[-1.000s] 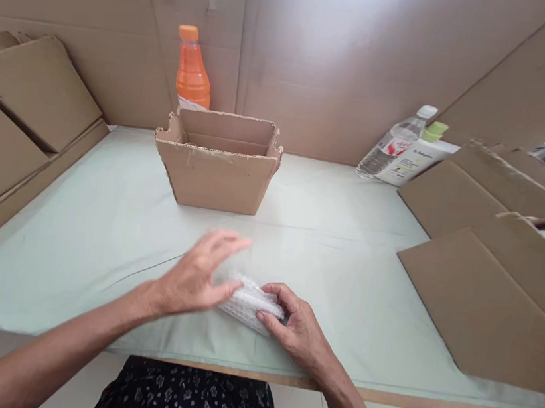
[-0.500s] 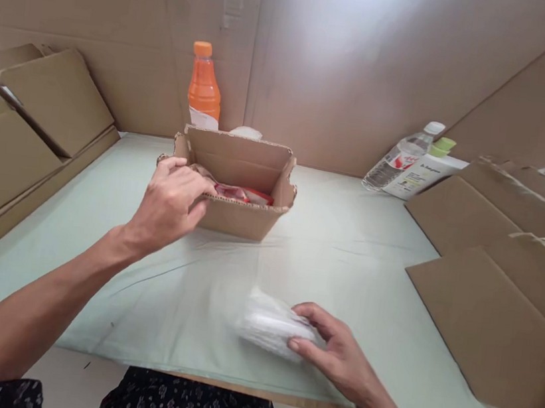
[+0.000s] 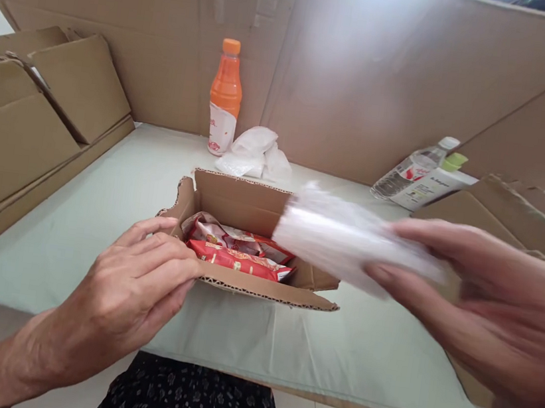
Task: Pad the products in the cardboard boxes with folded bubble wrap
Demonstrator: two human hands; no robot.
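An open cardboard box (image 3: 261,289) stands on the table in front of me. In it lie red snack packets (image 3: 239,261), one of them mostly behind the other. My left hand (image 3: 135,293) grips the box's near left corner, fingers over the rim. A roll of white bubble wrap (image 3: 333,235) is pinched between the thumb and fingers of my right hand (image 3: 482,292), blurred by motion. It hangs over the box's right end and hides part of that rim.
Behind the box stand an orange bottle (image 3: 226,91) and a crumpled white plastic bundle (image 3: 254,151). A clear water bottle (image 3: 410,172) leans on a white carton (image 3: 430,184) at the back right. Cardboard boxes (image 3: 16,123) line the left side, with more at right.
My right hand has lifted the bubble wrap from the table's front up to the box. The box has come nearer to me with my left hand on it, showing more of the packets.
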